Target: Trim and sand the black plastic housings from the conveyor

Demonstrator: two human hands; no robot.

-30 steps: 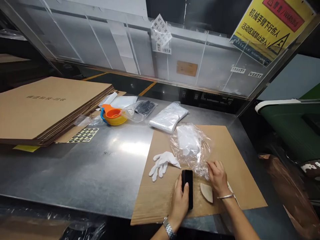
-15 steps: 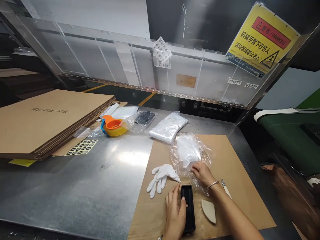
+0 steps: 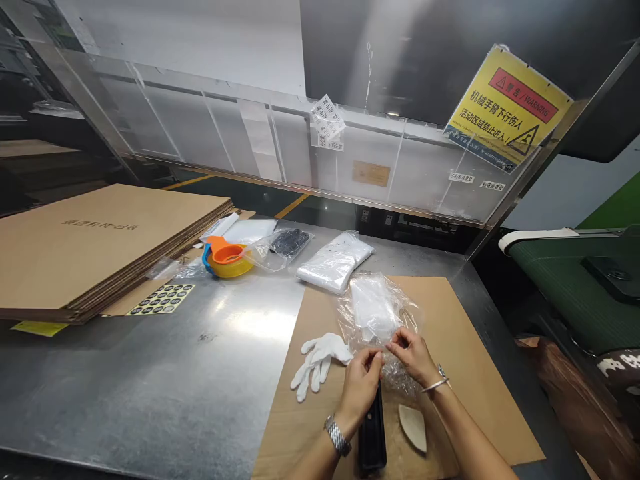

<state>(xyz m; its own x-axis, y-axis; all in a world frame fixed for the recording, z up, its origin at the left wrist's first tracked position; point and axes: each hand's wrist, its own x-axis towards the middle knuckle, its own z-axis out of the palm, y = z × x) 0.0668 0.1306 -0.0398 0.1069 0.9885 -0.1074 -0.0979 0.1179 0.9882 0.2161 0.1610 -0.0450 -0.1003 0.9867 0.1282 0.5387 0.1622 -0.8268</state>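
Observation:
My left hand (image 3: 361, 385) is closed in a pinch at the near edge of a clear plastic bag (image 3: 400, 377). Facing it, my right hand (image 3: 414, 358) pinches the same thin film, fingertips a short way apart. White sheets or pouches (image 3: 373, 307) lie inside the bag. Below my left hand is a long black tray-like case (image 3: 373, 433), its upper end partly covered by the hand. A beige curved-edged piece (image 3: 413, 428) lies to the right of the case. To the left rests a white glove (image 3: 320, 360).
Brown cardboard (image 3: 480, 380) covers part of the metal table (image 3: 200, 380). Behind stand a white plastic packet (image 3: 334, 261), a bagged dark item (image 3: 290, 241) and tape rolls (image 3: 227, 259). Flat cartons (image 3: 110, 247) are stacked left, beside a sticker sheet (image 3: 163, 299). A knife tip (image 3: 441, 370) shows by my right wrist.
My left hand has left the black case and come up to the plastic bag beside my right hand. My right hand has shifted slightly right and down. The view has tilted a little upward.

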